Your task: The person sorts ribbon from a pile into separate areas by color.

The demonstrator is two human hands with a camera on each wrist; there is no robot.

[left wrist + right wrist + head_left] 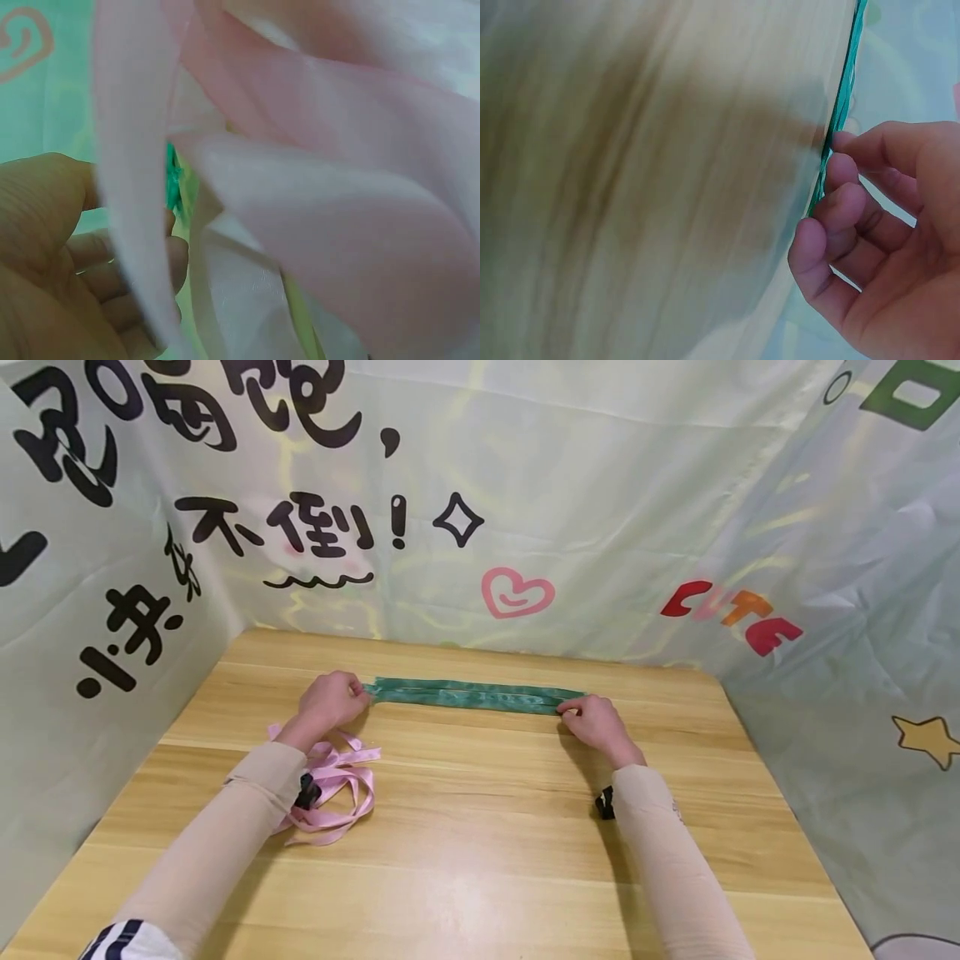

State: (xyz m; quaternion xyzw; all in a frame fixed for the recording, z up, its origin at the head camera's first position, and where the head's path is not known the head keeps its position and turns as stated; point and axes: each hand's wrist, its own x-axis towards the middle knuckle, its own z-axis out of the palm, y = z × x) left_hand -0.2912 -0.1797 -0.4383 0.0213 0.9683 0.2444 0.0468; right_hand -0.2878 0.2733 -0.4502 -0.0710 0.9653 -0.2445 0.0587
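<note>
A green ribbon (465, 699) lies stretched left to right across the far part of the table, folded so that lengths run side by side. At its left end, where the edge looks frayed, my left hand (330, 700) pinches it between thumb and fingers. My right hand (597, 727) pinches the opposite end; in the right wrist view the green ribbon (845, 82) runs along the fingertips. Under my left forearm is a loose, looped heap of pink ribbon (330, 820). That pink ribbon (337, 202) hangs close before the left wrist camera and partly hides the fingers.
The wooden table (480, 827) meets a printed cloth backdrop (615, 510) at its back, with more cloth at both sides. Small black wrist-worn devices show under the left cuff (307, 792) and the right cuff (604, 803).
</note>
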